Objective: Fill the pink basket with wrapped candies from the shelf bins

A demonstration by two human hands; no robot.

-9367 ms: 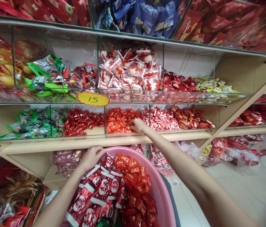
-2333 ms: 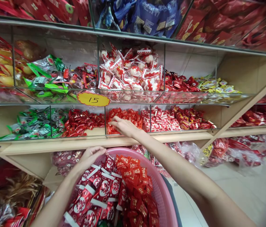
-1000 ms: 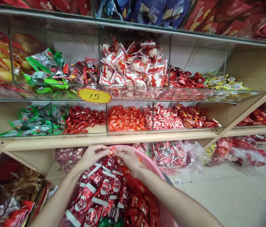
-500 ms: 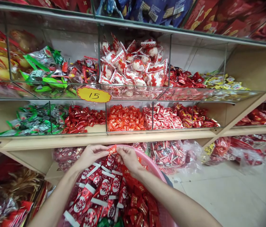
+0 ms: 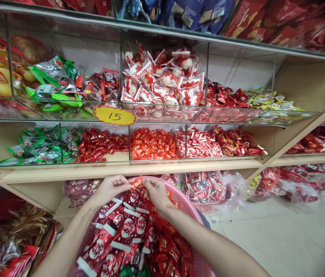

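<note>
Between my two hands is a small orange-red wrapped candy [image 5: 136, 183] with pale lettering. My left hand [image 5: 113, 188] pinches its left end, and my right hand [image 5: 157, 194] pinches its right end. Both hands are over the far part of a pink plastic basket [image 5: 189, 200]. Dark red candy packets [image 5: 127, 227] with white ends and white round prints fill its left side. Shiny red wrapped candies [image 5: 169, 250] lie at the right, with orange-red ones under my right hand. A bit of green wrapper [image 5: 135, 271] shows at the near edge.
Ahead stands a shelf [image 5: 64, 174] with glass-divided bins. Orange-red candies [image 5: 153, 144] fill a lower middle bin; a yellow price tag [image 5: 114, 115] reads 15. Clear bags of candy [image 5: 204, 186] sit on the tiled floor [image 5: 266, 231] below. Red and gold packages [image 5: 12, 246] lie at left.
My left hand has shifted slightly left, and more of the orange-red candy shows between my fingers. Basket and shelves look about the same.
</note>
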